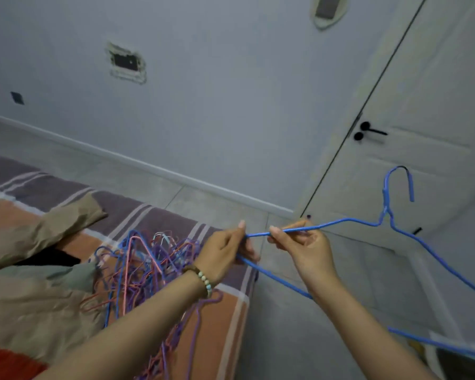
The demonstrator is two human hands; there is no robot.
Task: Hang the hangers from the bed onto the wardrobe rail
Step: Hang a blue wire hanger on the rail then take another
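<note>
Left hand (225, 250), right hand (305, 248) fingers (274, 231) apparently pinch blue hanger (337, 221) corner.

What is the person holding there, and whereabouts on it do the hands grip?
A blue wire hanger. The left hand grips its end corner, where shoulder meets bottom bar; the right hand pinches the shoulder wire just beside it.

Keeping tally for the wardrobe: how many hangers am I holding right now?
1: the blue hanger, corner gripped by the left hand, upper wire pinched by the right hand, hook up before the door. The other hangers lie tangled on the bed. None seems hidden.
</note>
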